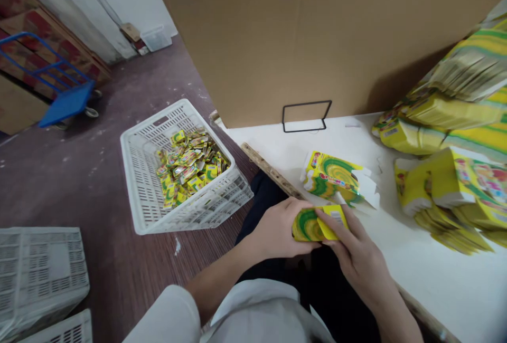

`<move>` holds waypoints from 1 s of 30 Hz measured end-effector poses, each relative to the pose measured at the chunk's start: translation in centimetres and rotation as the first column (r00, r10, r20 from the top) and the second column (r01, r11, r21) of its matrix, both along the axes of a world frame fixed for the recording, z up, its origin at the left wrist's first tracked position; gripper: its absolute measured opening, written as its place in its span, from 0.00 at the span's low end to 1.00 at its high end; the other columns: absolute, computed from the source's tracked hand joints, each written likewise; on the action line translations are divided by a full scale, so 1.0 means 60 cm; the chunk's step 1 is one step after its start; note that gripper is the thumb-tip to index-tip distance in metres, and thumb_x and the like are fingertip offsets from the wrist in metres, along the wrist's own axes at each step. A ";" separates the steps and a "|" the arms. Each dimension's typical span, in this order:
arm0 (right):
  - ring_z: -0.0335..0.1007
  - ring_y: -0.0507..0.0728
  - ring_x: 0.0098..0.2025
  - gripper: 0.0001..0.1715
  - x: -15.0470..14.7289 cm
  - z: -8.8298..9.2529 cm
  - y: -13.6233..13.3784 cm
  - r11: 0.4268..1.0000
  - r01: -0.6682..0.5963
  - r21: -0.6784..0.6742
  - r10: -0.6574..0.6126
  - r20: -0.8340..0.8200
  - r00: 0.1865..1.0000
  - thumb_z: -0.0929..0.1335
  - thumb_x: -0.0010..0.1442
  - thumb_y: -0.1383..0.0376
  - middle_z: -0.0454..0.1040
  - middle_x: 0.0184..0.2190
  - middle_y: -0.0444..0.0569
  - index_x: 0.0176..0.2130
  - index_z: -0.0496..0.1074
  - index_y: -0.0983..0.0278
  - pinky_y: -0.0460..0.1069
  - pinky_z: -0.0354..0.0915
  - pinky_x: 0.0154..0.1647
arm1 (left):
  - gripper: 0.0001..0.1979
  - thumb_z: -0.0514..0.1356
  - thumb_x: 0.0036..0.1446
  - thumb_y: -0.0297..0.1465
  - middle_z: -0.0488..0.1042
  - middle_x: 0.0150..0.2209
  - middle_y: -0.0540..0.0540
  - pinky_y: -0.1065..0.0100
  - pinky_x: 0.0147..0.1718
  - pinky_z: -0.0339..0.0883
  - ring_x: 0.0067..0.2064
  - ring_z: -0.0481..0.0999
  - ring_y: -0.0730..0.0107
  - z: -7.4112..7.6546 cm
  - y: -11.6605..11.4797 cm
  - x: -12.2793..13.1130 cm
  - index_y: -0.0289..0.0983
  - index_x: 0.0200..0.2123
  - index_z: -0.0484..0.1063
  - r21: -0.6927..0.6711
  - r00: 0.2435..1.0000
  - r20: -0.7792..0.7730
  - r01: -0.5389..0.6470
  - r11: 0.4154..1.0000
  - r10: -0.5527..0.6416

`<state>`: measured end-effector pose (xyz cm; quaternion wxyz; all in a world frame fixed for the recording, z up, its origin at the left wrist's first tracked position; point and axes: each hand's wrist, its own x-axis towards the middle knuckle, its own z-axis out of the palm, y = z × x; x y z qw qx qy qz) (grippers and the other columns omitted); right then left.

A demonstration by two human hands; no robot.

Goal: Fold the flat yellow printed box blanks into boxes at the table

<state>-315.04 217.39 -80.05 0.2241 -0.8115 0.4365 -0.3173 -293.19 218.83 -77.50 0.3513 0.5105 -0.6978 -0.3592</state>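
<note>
Over my lap, at the table's front edge, both hands hold a small yellow and green carton [311, 225]. My left hand [279, 229] is wrapped round its left end. My right hand [358, 250] grips the right end, with fingers on a yellow flap that carries a barcode. Whether anything is inside the carton, I cannot tell. Just beyond my hands, a larger yellow and green box [335, 174] lies on the white table [273, 140], its white flaps open on the right.
Left of my legs, a white plastic crate [137, 184] holds many small yellow packs [190, 166]. Flattened yellow cartons [455, 184] are stacked at the right. A cardboard sheet [317, 31] and black wire stand [304, 117] are behind. A blue trolley [69, 103] and grey crates [43, 274] stand left.
</note>
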 end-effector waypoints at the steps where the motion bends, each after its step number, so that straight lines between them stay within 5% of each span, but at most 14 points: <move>1: 0.72 0.66 0.62 0.22 -0.009 0.004 -0.005 0.999 -0.045 -0.003 0.045 -0.013 0.999 0.64 0.69 0.60 0.63 0.69 0.53 0.60 0.73 0.49 0.55 0.78 0.49 | 0.32 0.73 0.46 0.39 0.77 0.49 0.40 0.57 0.53 0.70 0.50 0.77 0.55 0.004 -0.002 0.005 0.37 0.53 0.70 0.008 1.000 -0.008 0.014 1.000 -0.014; 6: 0.71 0.65 0.63 0.18 -0.029 0.016 -0.019 0.975 -0.209 0.079 0.209 0.005 0.978 0.69 0.65 0.58 0.68 0.65 0.51 0.54 0.78 0.49 0.55 0.75 0.54 | 0.33 0.73 0.47 0.44 0.79 0.48 0.41 0.58 0.52 0.71 0.48 0.79 0.56 0.011 -0.012 0.012 0.39 0.54 0.72 0.022 0.996 -0.017 0.089 0.996 -0.089; 10: 0.62 0.67 0.68 0.18 -0.005 0.005 -0.008 0.992 -0.036 0.118 0.024 0.102 0.995 0.70 0.64 0.58 0.65 0.66 0.52 0.54 0.77 0.50 0.60 0.72 0.59 | 0.32 0.72 0.48 0.38 0.78 0.49 0.40 0.59 0.53 0.70 0.50 0.78 0.55 0.004 -0.015 0.003 0.37 0.56 0.70 -0.021 0.999 0.008 0.054 0.998 -0.054; 14: 0.54 0.65 0.73 0.38 0.010 0.002 0.001 0.970 -0.077 0.229 0.031 0.197 0.980 0.69 0.66 0.57 0.59 0.71 0.52 0.70 0.56 0.50 0.60 0.67 0.64 | 0.36 0.72 0.49 0.43 0.75 0.52 0.37 0.56 0.55 0.68 0.53 0.75 0.51 -0.005 -0.012 -0.003 0.35 0.58 0.69 0.015 0.986 0.147 0.072 0.997 -0.074; 17: 0.58 0.62 0.71 0.36 0.022 0.003 0.001 0.968 0.014 0.250 -0.073 0.228 0.971 0.64 0.70 0.60 0.60 0.70 0.50 0.72 0.52 0.52 0.61 0.63 0.68 | 0.39 0.69 0.52 0.50 0.75 0.53 0.37 0.50 0.52 0.66 0.52 0.73 0.47 -0.014 -0.009 -0.011 0.36 0.61 0.66 0.011 0.949 0.312 0.044 0.999 -0.046; 22: 0.60 0.63 0.70 0.34 0.058 -0.005 0.014 0.957 0.156 0.244 -0.218 0.255 0.942 0.61 0.72 0.61 0.60 0.70 0.55 0.72 0.52 0.55 0.62 0.65 0.66 | 0.30 0.67 0.56 0.41 0.77 0.50 0.38 0.50 0.51 0.63 0.51 0.74 0.48 -0.027 0.000 -0.021 0.37 0.59 0.67 -0.009 0.941 0.339 -0.004 1.000 0.007; 25: 0.67 0.62 0.65 0.38 0.061 -0.005 0.017 0.942 0.104 0.318 -0.228 0.384 0.895 0.61 0.72 0.54 0.58 0.71 0.57 0.74 0.44 0.54 0.59 0.71 0.60 | 0.32 0.71 0.49 0.37 0.78 0.49 0.40 0.52 0.50 0.65 0.49 0.76 0.49 -0.026 0.006 -0.007 0.39 0.57 0.70 0.048 0.982 0.182 -0.050 0.998 0.041; 27: 0.74 0.60 0.58 0.36 0.050 0.001 0.010 0.929 0.061 0.364 -0.244 0.483 0.841 0.59 0.71 0.50 0.64 0.67 0.59 0.72 0.49 0.55 0.57 0.74 0.54 | 0.30 0.73 0.47 0.37 0.79 0.46 0.43 0.57 0.46 0.68 0.45 0.77 0.54 -0.021 0.007 0.013 0.42 0.53 0.72 0.086 0.979 -0.114 -0.160 0.983 0.170; 28: 0.76 0.60 0.54 0.34 0.042 0.006 0.004 0.923 0.070 0.378 -0.266 0.497 0.826 0.59 0.71 0.49 0.69 0.62 0.58 0.70 0.56 0.57 0.56 0.74 0.52 | 0.29 0.74 0.46 0.40 0.79 0.45 0.45 0.60 0.44 0.69 0.42 0.78 0.58 -0.019 0.006 0.026 0.43 0.51 0.74 0.106 0.903 -0.326 -0.259 0.960 0.280; 30: 0.77 0.59 0.47 0.24 0.024 0.015 -0.015 0.911 0.175 0.375 -0.340 0.440 0.831 0.63 0.70 0.51 0.78 0.49 0.54 0.56 0.72 0.60 0.55 0.74 0.49 | 0.30 0.73 0.45 0.50 0.80 0.44 0.47 0.64 0.41 0.71 0.40 0.77 0.63 -0.015 0.000 0.053 0.42 0.48 0.75 0.218 0.529 -0.709 -0.465 0.858 0.467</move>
